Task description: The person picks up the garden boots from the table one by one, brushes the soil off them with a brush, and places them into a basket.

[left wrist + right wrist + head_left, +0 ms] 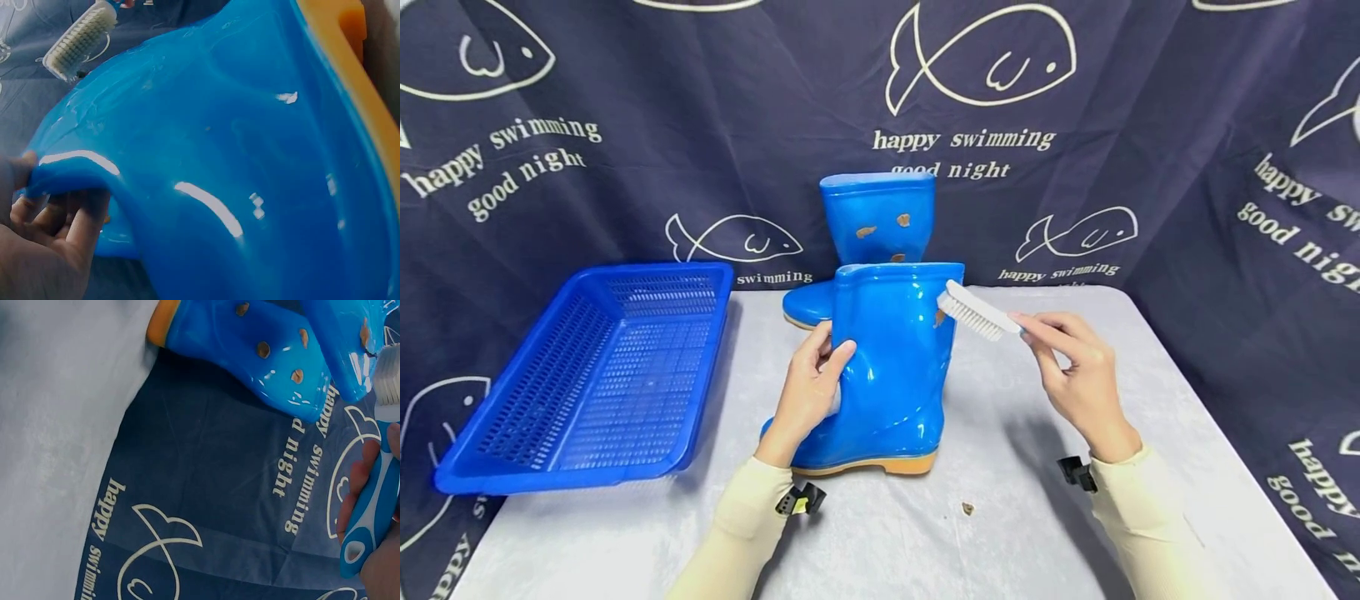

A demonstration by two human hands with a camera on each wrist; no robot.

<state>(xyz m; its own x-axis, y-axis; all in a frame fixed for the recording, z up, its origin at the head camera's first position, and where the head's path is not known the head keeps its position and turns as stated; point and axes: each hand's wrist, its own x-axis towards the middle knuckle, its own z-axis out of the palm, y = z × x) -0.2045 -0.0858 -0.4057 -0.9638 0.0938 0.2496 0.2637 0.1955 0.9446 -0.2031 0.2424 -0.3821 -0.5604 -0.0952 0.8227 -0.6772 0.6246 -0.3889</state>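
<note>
A blue rubber boot (887, 367) with a tan sole stands in front of me, toe to the left. My left hand (811, 379) grips the front of its shaft, thumb on the near side; the left wrist view shows fingers (84, 219) curled behind it. In my right hand (1078, 367) is a white-bristled scrub brush (977, 312), its blue and white handle (372, 506) held in the fingers. The bristles are at the shaft's back edge, by a brown mud patch (939, 317). Whether they touch it I cannot tell.
A second blue boot (880, 204) with several brown patches stands behind the first. To the left is a blue plastic basket (700, 383). A small brown crumb (967, 508) lies on the grey-white table (880, 542). Dark fish-print cloth (760, 125) hangs behind.
</note>
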